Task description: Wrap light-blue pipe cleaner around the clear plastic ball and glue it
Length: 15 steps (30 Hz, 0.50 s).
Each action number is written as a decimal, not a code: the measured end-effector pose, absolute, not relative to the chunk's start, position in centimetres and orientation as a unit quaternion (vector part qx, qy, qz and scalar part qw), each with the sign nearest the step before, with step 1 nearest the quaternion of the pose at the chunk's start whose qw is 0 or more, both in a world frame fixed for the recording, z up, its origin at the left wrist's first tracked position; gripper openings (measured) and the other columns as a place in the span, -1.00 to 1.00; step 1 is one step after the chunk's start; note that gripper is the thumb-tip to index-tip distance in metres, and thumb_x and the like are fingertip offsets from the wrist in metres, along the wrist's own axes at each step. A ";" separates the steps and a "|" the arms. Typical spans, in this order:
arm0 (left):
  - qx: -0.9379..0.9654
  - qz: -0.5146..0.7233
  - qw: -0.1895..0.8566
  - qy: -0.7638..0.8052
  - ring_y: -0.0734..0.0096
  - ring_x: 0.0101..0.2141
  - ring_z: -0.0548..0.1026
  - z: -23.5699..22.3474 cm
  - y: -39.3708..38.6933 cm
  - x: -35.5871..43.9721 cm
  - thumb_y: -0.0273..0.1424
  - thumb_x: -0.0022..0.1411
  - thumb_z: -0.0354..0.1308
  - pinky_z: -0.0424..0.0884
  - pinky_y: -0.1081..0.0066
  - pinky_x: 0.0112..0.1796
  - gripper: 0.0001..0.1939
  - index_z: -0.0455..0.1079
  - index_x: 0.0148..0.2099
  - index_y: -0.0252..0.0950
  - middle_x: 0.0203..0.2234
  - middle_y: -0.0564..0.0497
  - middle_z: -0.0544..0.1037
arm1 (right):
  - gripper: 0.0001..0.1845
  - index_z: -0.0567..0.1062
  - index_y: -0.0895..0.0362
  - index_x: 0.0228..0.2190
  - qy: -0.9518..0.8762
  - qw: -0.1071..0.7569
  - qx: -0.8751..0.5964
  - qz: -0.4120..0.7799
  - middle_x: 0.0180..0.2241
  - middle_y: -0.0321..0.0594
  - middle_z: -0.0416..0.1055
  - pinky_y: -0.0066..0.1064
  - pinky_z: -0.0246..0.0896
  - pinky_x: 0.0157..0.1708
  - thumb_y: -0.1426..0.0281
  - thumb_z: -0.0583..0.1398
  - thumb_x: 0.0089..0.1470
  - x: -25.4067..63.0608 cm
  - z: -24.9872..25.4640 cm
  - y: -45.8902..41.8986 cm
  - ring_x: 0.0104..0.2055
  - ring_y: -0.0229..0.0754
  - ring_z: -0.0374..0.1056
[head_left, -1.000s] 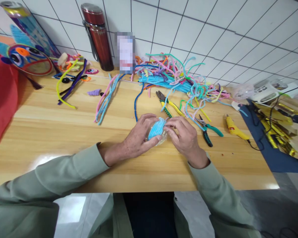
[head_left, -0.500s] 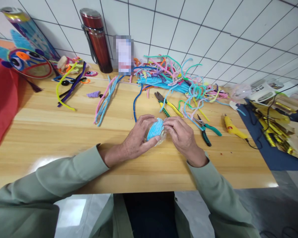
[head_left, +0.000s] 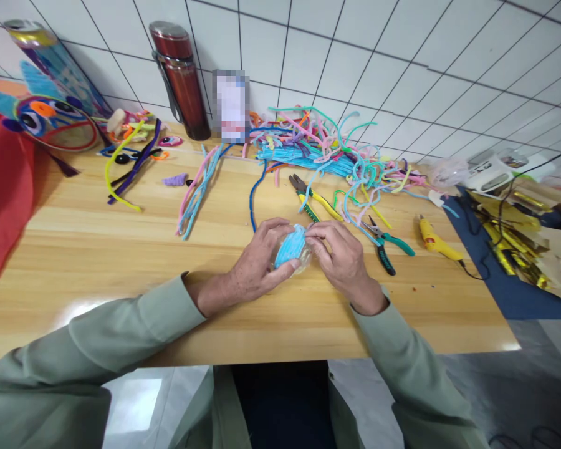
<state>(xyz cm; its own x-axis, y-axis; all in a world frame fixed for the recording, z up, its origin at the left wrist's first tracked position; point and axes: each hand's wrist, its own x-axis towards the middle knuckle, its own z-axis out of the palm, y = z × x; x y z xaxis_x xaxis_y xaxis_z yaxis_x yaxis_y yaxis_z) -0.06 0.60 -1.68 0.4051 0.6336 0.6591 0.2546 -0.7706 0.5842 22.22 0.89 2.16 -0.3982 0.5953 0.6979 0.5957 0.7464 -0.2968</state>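
My left hand (head_left: pixel 260 262) is wrapped round a clear plastic piece (head_left: pixel 302 264) partly covered with rows of light blue pipe cleaner (head_left: pixel 290 247). Its thumb presses on the near side while the fingers curl over the far side. At the upper right edge of the blue rows, my right hand (head_left: pixel 340 254) pinches with thumb and forefinger; the pinched bit, likely the end of the blue pipe cleaner, is mostly hidden by the fingers. Just beyond the hands lie yellow-handled pliers (head_left: pixel 314 198). Teal-handled pliers (head_left: pixel 387 244) rest right of my right hand.
A tangled heap of colourful pipe cleaners (head_left: pixel 327 156) lies along the wall. A red thermos (head_left: pixel 182 87) and a blurred phone (head_left: pixel 231 106) stand behind. To the right is a yellow glue gun (head_left: pixel 437 242) with its cord; at far left, a decorated mask-like craft (head_left: pixel 51 121).
My hands stay at almost the same spot, with the right fingers still pinching at the edge of the blue rows. The whole view has shifted very slightly.
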 end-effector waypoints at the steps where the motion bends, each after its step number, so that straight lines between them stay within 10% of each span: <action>1: 0.814 0.471 0.202 0.274 0.00 0.25 0.41 -1.7 0.6 -0.1 -0.28 0.50 0.20 0.43 -0.10 0.24 -0.44 0.16 0.43 -0.15 0.19 -0.23 0.42 | -0.88 0.56 0.03 -0.16 -0.835 0.414 -0.362 0.001 -0.25 -0.17 0.63 -0.16 0.53 -0.12 0.48 0.22 0.42 22.2 2.2 0.8 -0.16 -0.05 0.57; 15: 0.810 0.476 0.191 0.284 -0.01 0.25 0.40 -1.8 0.6 -0.1 -0.27 0.49 0.23 0.44 -0.10 0.23 -0.43 0.15 0.42 -0.14 0.18 -0.21 0.42 | -0.87 0.57 0.01 -0.20 -0.801 0.431 -0.410 0.070 -0.25 -0.19 0.66 -0.17 0.56 -0.10 0.43 0.21 0.40 21.6 2.9 -0.3 -0.14 -0.06 0.63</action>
<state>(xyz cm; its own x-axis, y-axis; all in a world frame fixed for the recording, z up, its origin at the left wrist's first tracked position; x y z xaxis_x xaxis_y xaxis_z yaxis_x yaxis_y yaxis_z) -0.11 0.57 -1.79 0.3866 0.6420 0.6621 0.2782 -0.7657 0.5800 21.56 -0.33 2.87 -0.2921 0.7166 0.6334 0.5967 0.6541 -0.4648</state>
